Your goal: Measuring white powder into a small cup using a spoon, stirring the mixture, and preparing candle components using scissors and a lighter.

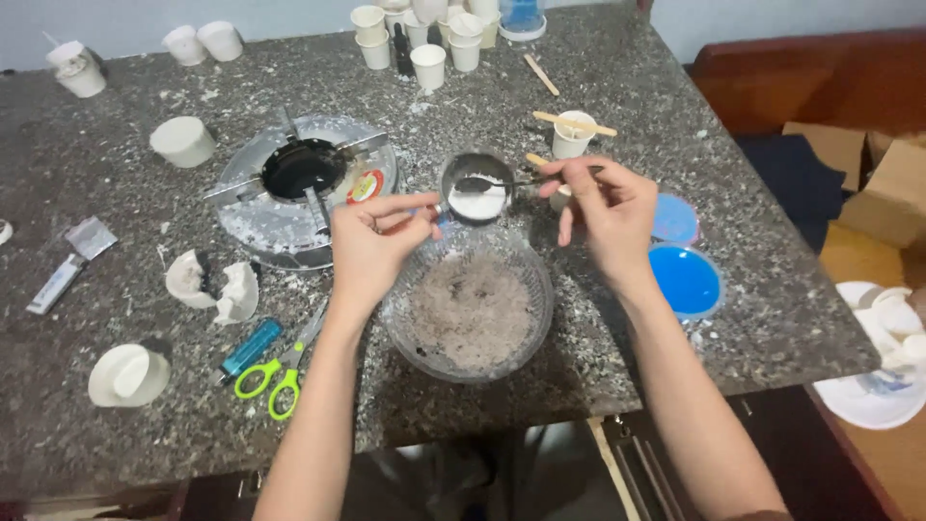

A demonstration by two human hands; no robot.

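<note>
- Left hand [371,246] pinches handle of small metal pot [476,188], held over far rim of glass bowl [470,304], mid counter [675,125].
- Right hand [606,207] pinches spoon [492,182], tip in pot's white powder.
- Bowl sits near counter's near edge; stove [299,188] just left, blue lids [685,278] right.
- Open room: counter near-left, past scissors [280,371].

Shiny metal cup [476,185] and spoon [482,182] above clear glass bowl [469,301]; beneath, speckled, rough-looking stone tabletop [116,193]; left, glossy green plastic scissor handles [271,381].
</note>
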